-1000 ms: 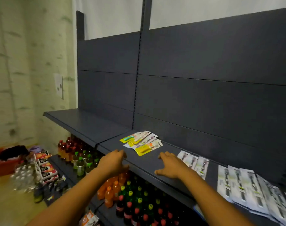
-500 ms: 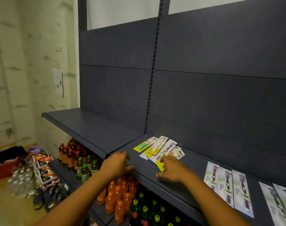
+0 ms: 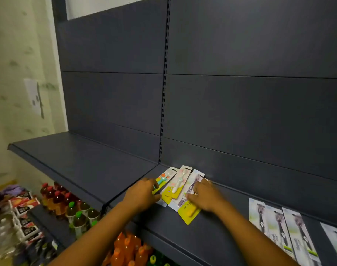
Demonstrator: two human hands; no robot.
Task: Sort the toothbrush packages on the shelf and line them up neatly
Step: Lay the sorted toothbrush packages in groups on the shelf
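Down on the dark grey shelf my two hands had a small loose heap of toothbrush packages between them, lying flat near the back panel, just right of the slotted upright. My left hand rested on the heap's left edge, fingers bent over the yellow package with the turquoise brush; whether it truly pinched that card I could not tell. My right hand lay on the right side of the heap, fingers curled down onto the white package with the dark brush, the thumb against its near part; a firm hold was not plain there either. Between my hands sat the package with the pale pink brush, and nearer to me a yellow package stuck out from under the right hand. Well to the right on the same shelf lay a row of white toothbrush packages, side by side. Below the shelf stood bottles with red, green and orange caps.
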